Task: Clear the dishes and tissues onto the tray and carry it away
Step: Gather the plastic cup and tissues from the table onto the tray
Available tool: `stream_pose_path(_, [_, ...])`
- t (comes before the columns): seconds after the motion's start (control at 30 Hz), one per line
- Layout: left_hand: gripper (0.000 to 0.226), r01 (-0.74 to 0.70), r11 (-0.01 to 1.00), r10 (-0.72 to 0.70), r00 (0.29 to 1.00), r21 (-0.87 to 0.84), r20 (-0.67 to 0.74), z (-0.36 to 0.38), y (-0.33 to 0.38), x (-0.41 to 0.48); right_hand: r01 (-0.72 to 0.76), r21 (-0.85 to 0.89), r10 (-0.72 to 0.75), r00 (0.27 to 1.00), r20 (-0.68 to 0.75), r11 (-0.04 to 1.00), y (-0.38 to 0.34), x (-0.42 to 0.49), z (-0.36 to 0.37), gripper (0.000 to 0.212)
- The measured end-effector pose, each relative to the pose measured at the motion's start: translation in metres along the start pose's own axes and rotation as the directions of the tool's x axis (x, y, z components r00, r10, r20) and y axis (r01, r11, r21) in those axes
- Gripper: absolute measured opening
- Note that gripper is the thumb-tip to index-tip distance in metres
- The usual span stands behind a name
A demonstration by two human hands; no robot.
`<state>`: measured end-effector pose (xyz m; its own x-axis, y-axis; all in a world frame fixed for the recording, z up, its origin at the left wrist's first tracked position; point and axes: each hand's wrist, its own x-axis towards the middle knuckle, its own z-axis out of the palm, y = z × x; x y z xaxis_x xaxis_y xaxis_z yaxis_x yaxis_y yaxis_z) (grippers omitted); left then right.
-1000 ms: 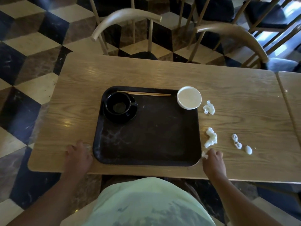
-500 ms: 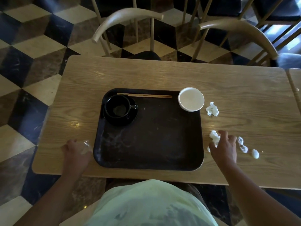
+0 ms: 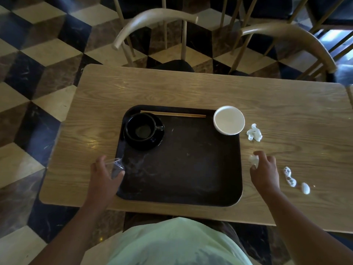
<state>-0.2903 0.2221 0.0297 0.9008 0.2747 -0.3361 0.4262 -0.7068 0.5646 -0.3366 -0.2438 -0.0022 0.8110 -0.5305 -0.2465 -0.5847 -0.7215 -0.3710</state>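
Note:
A dark brown tray lies on the wooden table. On it stand a black cup on a black saucer, wooden chopsticks along the far rim, and a white bowl on the far right corner. My left hand grips a clear glass over the tray's left edge. My right hand pinches a crumpled white tissue just right of the tray. More tissues lie on the table: one beside the bowl, one strip and a small ball to the right of my hand.
Two curved wooden chairs stand at the far side of the table, one behind the tray and one at the right. The floor is a checkered cube pattern. A second table's edge abuts at the right.
My right hand has closed on the tissue next to the tray and lifted it a little. My left hand has carried the glass rightward, over the tray's left edge.

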Motion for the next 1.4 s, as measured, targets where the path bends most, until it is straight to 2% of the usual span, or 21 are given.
stream_pose_path(0.13, [0.079,-0.004,1.000,0.004,1.000,-0.010,0.016,0.005,0.004,-0.001,0.076,-0.008,-0.076,0.993,-0.085,0.997,-0.012,0.033,-0.016,0.051])
stream_pose_path(0.23, [0.079,-0.013,0.999,0.014,1.000,-0.031,0.020,0.011,0.007,-0.002,0.101,-0.022,-0.103,0.990,-0.093,0.995,-0.025,0.059,-0.020,0.062])
stream_pose_path(0.33, [0.078,-0.019,0.999,0.019,1.000,-0.033,0.011,0.015,0.010,-0.002,0.085,-0.089,-0.084,0.996,0.006,0.992,-0.032,0.075,-0.014,0.076])
stream_pose_path(0.4, [0.078,-0.016,0.999,0.016,1.000,-0.038,0.019,0.016,0.011,-0.003,0.094,-0.141,-0.081,0.992,0.097,0.986,-0.031,0.080,-0.008,0.079])
stream_pose_path(0.5, [0.077,-0.030,0.999,0.030,0.999,-0.043,0.019,0.017,0.012,-0.005,0.120,-0.152,-0.098,0.985,0.141,0.981,-0.025,0.079,0.001,0.064])
stream_pose_path(0.7, [0.078,-0.032,0.998,0.034,0.998,-0.051,0.049,0.026,0.019,-0.010,0.082,-0.066,-0.076,0.993,0.090,0.994,-0.024,0.077,0.002,0.046])
stream_pose_path(0.8, [0.078,-0.052,0.999,0.053,0.997,-0.012,0.065,0.030,0.018,-0.009,0.041,0.002,-0.041,0.998,0.051,0.999,-0.027,0.065,-0.001,0.052])
stream_pose_path(1.0, [0.081,-0.120,0.988,0.109,0.988,0.095,0.113,0.034,0.013,-0.001,0.069,0.107,-0.068,0.998,-0.011,0.992,-0.046,0.012,0.002,0.055])
stream_pose_path(1.13, [0.078,-0.189,0.966,0.168,0.977,0.176,0.131,0.039,0.015,0.004,0.214,0.093,-0.218,0.975,0.043,0.972,-0.056,-0.014,0.024,0.060])
stream_pose_path(1.27, [0.074,-0.212,0.931,0.187,0.976,0.296,0.112,0.042,0.009,0.007,0.195,0.058,-0.200,0.973,0.114,0.979,-0.066,-0.019,0.041,0.063])
stream_pose_path(1.4, [0.071,-0.242,0.880,0.223,0.970,0.408,0.095,0.045,0.002,0.006,0.168,-0.031,-0.162,0.975,0.153,0.985,-0.062,-0.026,0.047,0.079])
